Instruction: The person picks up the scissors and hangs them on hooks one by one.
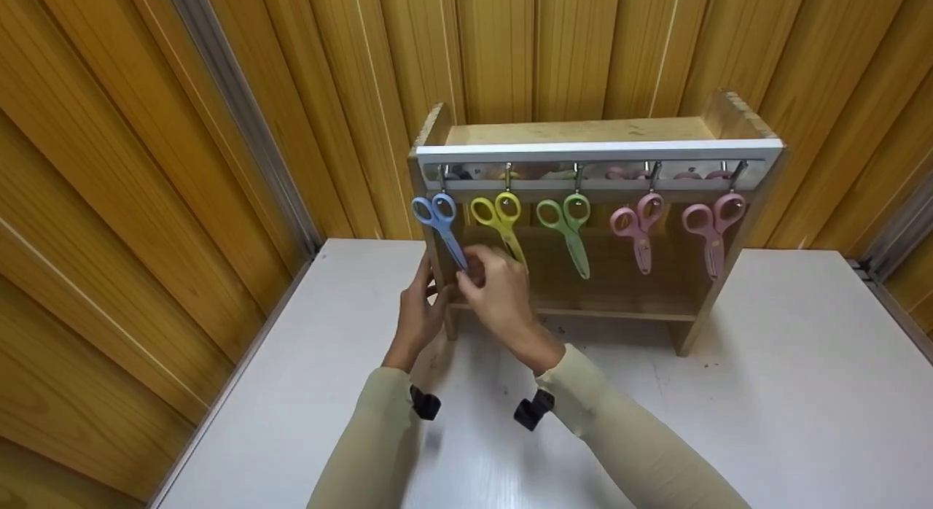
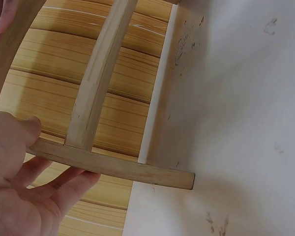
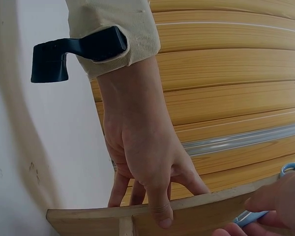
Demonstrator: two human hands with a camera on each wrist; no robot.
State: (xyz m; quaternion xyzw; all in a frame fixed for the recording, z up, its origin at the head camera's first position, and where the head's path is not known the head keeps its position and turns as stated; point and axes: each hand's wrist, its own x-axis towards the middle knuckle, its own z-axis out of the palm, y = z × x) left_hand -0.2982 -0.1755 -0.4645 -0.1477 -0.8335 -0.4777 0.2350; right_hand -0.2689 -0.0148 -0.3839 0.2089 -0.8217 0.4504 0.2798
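A pair of blue scissors hangs by a handle loop from the leftmost hook of a wooden rack. My right hand pinches the scissors near the blade tip; in the right wrist view, the blue blades show between thumb and fingers. Lower on the left, my left hand grips the rack's left side panel. The left wrist view has the thumb on one face of that panel and the fingers on the other. Beside the right hand hang yellow scissors, their tip partly behind the fingers.
Farther right on the rack's hooks hang green scissors and two pink pairs, one left of the other. The rack stands on a white table against wood-patterned walls. A metal strip runs down the left corner.
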